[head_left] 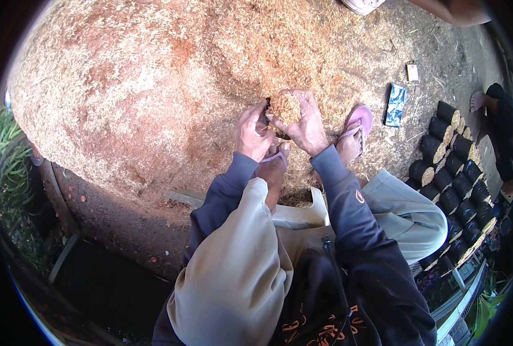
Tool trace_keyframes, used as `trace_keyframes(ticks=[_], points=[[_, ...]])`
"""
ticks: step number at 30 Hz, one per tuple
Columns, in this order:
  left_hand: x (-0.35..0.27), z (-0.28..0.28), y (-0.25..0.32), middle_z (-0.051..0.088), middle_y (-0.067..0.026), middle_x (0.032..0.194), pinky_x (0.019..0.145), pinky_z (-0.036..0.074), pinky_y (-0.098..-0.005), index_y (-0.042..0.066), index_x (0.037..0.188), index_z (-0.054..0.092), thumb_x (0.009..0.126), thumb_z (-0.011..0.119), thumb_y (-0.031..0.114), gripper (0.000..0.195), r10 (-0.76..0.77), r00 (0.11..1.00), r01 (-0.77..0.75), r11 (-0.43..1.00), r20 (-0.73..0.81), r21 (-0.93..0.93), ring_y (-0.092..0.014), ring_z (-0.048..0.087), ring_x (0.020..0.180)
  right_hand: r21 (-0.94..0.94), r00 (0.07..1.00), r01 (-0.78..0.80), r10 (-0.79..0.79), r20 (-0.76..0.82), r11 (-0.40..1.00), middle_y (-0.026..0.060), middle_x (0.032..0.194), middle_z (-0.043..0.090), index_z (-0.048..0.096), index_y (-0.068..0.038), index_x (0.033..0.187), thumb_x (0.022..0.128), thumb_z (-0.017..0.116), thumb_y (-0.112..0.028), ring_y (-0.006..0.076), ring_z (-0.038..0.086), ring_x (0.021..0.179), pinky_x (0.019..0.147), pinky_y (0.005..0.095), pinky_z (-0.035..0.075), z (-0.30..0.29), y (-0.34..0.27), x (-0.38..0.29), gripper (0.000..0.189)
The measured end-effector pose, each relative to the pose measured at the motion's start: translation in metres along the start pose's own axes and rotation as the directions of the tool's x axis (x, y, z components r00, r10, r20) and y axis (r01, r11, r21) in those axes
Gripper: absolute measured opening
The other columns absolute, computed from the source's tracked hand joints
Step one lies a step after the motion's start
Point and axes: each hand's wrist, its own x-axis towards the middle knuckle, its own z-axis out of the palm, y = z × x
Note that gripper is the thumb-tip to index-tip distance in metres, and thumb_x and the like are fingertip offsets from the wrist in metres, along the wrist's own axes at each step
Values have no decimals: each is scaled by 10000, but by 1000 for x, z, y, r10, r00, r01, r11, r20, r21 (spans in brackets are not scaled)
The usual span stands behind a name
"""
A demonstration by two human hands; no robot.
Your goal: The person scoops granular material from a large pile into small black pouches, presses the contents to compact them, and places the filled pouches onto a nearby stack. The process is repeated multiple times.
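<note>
My left hand (254,132) grips a black plastic bag (264,116) by its side, the fingers on its outer edge. Just right of it, my right hand (305,121) curves around a mass of pale husks (286,109) at the bag's mouth, thumb towards the bag and fingers spread over the far side. Whether these husks lie inside the bag or are held above it I cannot tell. Both hands are over the large heap of husks (152,86), above my sandalled feet. The palm of my right hand is partly hidden.
Many filled black bags (449,201) are stacked at the right. A blue and white packet (395,105) and a small box (412,72) lie on the ground. A pale plastic stool (302,216) is beneath me. Another person's arm (459,13) and a person in dark clothes (505,125) are nearby.
</note>
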Motion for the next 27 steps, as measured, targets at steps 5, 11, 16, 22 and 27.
trace_keyframes(ticks=[5, 11, 16, 22, 27], points=[[2, 2, -4, 584, -143, 1354, 760, 611, -293, 51, 1406, 575, 778, 675, -42, 642, -73, 994, 81, 991, 75, -104, -170, 683, 837, -121, 999, 25, -21, 37, 992, 260, 1318, 478, 582, -136, 1338, 728, 859, -247, 443, 575, 1161, 995, 475, 517, 1, 8, -7, 679], [-1, 6, -8, 560, -138, 1385, 748, 620, -283, 69, 1421, 567, 803, 693, -50, 642, -11, 996, 11, 1000, 89, -2, -144, 664, 847, -108, 963, -17, 46, 266, 994, 307, 1311, 493, 510, -92, 1436, 750, 734, -100, 484, 574, 1164, 982, 481, 524, -7, 5, -11, 722], [-1, 4, -8, 565, -119, 1390, 752, 619, -276, 106, 1451, 556, 795, 694, -58, 690, -94, 992, 104, 986, 83, -129, -128, 654, 818, -22, 969, 13, -7, 248, 1000, 282, 1290, 533, 521, -54, 1402, 806, 671, -84, 474, 614, 1091, 939, 474, 544, -4, -4, -12, 616], [-1, -2, -11, 581, -108, 1367, 710, 605, -255, 87, 1442, 558, 800, 646, -70, 666, -56, 997, 59, 996, 48, -66, -109, 640, 771, 49, 963, 121, -129, 237, 991, 245, 1168, 666, 577, -20, 1341, 850, 636, -55, 402, 682, 970, 889, 439, 556, 4, -3, -10, 495], [-4, -7, -19, 592, -117, 1373, 745, 585, -272, 109, 1449, 568, 799, 685, -29, 674, -124, 991, 127, 990, 43, -66, -118, 657, 805, -11, 992, -129, 129, -18, 992, 186, 1189, 683, 638, -50, 1305, 891, 611, -109, 280, 713, 859, 765, 377, 589, -9, 37, 15, 419]])
